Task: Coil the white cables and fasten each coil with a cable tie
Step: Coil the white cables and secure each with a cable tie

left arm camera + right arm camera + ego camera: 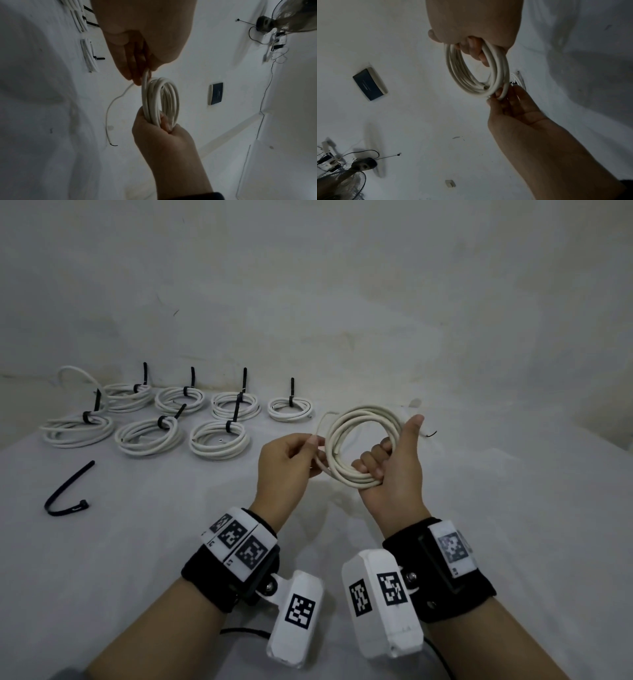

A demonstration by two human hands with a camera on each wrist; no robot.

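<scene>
While the right hand (pixel 390 470) grips the white cable coil (pixel 363 445) with its fingers curled through the loops and its thumb raised along the far side, the left hand (pixel 287 463) pinches a strand at the coil's near-left edge between thumb and fingertips. The coil is held upright above the counter (pixel 154 542) — clear of its surface. A thin loose end (pixel 109 115) of the cable hangs free from the pinch, dark at its tip. Farther back on the left lie seven tied coils (pixel 219 440) in two rows, each bound with a black tie whose tail sticks up. One loose black cable tie (pixel 68 491) lies bent on the counter, well to the left of the hands.
</scene>
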